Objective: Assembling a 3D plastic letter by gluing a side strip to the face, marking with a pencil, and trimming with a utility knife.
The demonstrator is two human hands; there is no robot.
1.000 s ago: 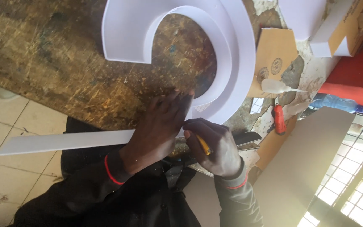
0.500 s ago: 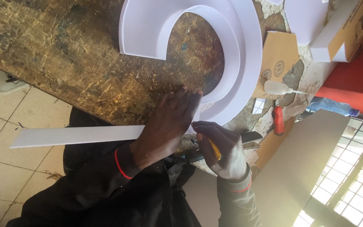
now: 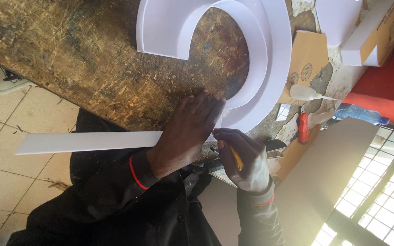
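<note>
Since half a second ago our view has slid a little, so the curved white board piece point(image 3: 270, 59) sits further right in frame, while our hands have kept their places at the bench point(image 3: 69, 59) edge. We press our left hand point(image 3: 185, 134) flat, fingers spread, on the long white strip point(image 3: 87, 142), which juts out over the tiled floor point(image 3: 5, 118) to the left and meets the curved piece at its lower end. Our right hand point(image 3: 245, 159) is closed around a yellow-handled knife point(image 3: 236, 158), just beside the left hand's fingertips. Further right on the bench lie a tan cardboard sheet with round printed marks point(image 3: 306, 59), a small clear glue bottle point(image 3: 308, 93) with a pointed nozzle, and a red-handled tool point(image 3: 303, 128). A white and tan box point(image 3: 379, 32) rests at the top right corner.
</note>
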